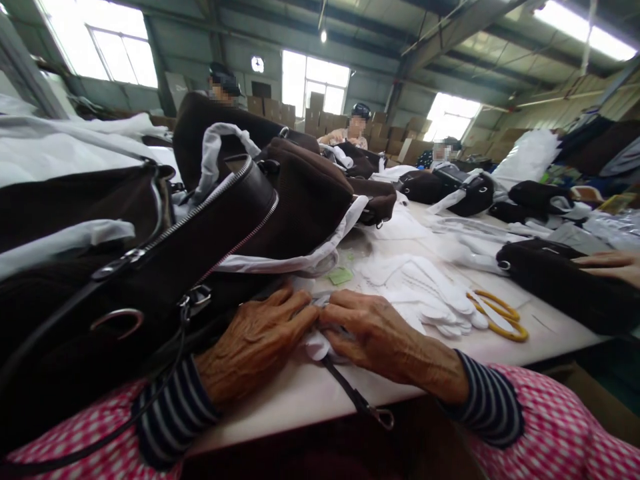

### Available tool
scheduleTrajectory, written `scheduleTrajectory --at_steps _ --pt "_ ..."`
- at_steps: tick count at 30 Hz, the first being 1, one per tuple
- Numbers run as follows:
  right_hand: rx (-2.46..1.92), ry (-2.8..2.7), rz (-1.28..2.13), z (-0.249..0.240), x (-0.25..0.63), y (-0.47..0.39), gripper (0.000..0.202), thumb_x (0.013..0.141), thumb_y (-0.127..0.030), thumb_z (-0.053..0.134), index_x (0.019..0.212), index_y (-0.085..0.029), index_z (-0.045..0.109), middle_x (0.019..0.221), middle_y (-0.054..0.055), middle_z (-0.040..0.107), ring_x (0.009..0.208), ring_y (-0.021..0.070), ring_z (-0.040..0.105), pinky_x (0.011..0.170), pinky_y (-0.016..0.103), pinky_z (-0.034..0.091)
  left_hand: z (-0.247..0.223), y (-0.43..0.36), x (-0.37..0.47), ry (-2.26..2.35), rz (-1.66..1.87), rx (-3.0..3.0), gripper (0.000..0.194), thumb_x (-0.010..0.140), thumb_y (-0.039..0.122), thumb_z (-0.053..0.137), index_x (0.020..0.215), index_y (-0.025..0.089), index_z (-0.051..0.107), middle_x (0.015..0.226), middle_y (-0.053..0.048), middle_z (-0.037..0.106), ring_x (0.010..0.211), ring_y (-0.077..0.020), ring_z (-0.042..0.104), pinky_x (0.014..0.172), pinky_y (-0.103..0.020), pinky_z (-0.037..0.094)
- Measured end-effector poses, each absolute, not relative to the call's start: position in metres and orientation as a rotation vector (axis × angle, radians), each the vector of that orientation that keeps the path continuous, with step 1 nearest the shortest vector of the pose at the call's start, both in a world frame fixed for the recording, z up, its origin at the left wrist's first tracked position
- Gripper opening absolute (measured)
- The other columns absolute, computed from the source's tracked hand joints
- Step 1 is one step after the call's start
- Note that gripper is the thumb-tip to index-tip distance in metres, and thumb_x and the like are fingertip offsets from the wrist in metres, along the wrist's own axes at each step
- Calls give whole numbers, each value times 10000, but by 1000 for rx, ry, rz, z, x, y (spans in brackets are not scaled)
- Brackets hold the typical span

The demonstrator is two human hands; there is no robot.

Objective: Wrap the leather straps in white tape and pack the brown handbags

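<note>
White wrap [317, 347] near the table's [280, 400] front edge.
Your right hand [375, 333] pinches it; left hand's [260, 333] grip unclear. Bags [300, 193] crowd table's left; open room front right.

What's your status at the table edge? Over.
Left hand, right hand together at white wrapping, grip unclear. Dark strap runs to table edge. Dark bags crowd left side; white gloves beyond right hand.

We see a big room with gray-green walls [373, 80] and bright windows [315, 79]. A long light [585, 28] and a small round bulb [323, 36] shine under dark roof beams [450, 40]. A round clock [257, 64] is on the back wall. Brown boxes [273, 109] stand piled below. Our table [280, 400] has a pale top.
</note>
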State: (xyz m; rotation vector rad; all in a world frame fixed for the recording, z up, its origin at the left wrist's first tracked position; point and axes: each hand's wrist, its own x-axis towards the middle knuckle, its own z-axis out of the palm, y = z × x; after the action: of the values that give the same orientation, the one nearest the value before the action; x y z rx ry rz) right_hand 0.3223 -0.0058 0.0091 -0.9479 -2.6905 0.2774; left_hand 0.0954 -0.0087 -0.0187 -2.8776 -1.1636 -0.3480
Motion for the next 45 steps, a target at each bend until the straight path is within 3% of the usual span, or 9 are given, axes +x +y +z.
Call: scheduleTrajectory --at_steps 7,11,14,19,24,28,33,37,45 --pt "-1213 -2744 185 14 312 -8 37 934 -163 643 899 -159 631 903 35 608 751 145 528 660 275 358 -25 -13 92 -1130 -398 -2763 347 943 82 581 1234 254 659 944 -34 681 905 -247 599 591 -316 447" --pt "-1183 -2814 181 21 310 -5 38 967 -203 623 969 -181 654 916 20 605 724 134 508 634 274 321 -24 -14 91 -1231 -463 -2800 288 927 76 613 1134 256 700 966 -12 692 940 -237 623 674 -325 526" --pt "-1113 -2871 210 25 312 -4 90 981 -177 604 1046 -196 663 939 20 606 750 135 524 645 267 329 -24 -14 91 -1213 -515 -2782 302 920 91 634 1172 246 693 964 -13 692 948 -256 636 677 -352 561" --pt "-1102 -2732 217 11 318 -8 119 1009 -159 566 907 -164 628 903 24 589 737 131 514 650 264 343 -32 -12 89 -1000 -635 -2734 401 901 14 539 1219 213 682 1084 -67 696 994 -278 618 626 -336 569" --pt "-1166 -2443 284 -2 317 -9 87 885 -130 675 894 -157 592 789 -14 561 672 118 492 624 250 334 -39 -7 84 -754 -852 -2751 464 911 -15 444 1311 136 624 1400 -98 632 1236 -289 520 864 -380 599" --pt "-1232 -2474 305 3 313 -8 93 856 -104 661 881 -150 585 796 -9 556 671 119 479 620 255 320 -38 -3 81 -655 -881 -2856 470 948 -10 387 1358 125 572 1365 -88 668 1249 -234 522 964 -347 561" --pt "-1165 -2557 360 4 318 -6 19 932 -140 626 937 -154 638 911 21 582 756 137 523 679 267 356 -36 -2 78 -748 -793 -3023 484 1012 66 341 1422 242 528 1440 -47 621 1183 -209 560 878 -316 556" --pt "-1170 -2544 439 4 322 -4 113 960 -148 611 1056 -156 670 981 39 622 829 153 575 730 271 391 -33 -6 77 -848 -611 -3033 493 1034 103 361 1447 329 509 1485 -12 579 1165 -209 575 881 -326 538" --pt "-1253 -2568 452 13 316 -5 168 902 -149 636 1062 -166 683 957 31 617 795 153 552 695 270 371 -26 -8 86 -829 -693 -3017 437 1005 69 345 1300 272 595 1298 -40 658 1053 -202 600 857 -321 530"
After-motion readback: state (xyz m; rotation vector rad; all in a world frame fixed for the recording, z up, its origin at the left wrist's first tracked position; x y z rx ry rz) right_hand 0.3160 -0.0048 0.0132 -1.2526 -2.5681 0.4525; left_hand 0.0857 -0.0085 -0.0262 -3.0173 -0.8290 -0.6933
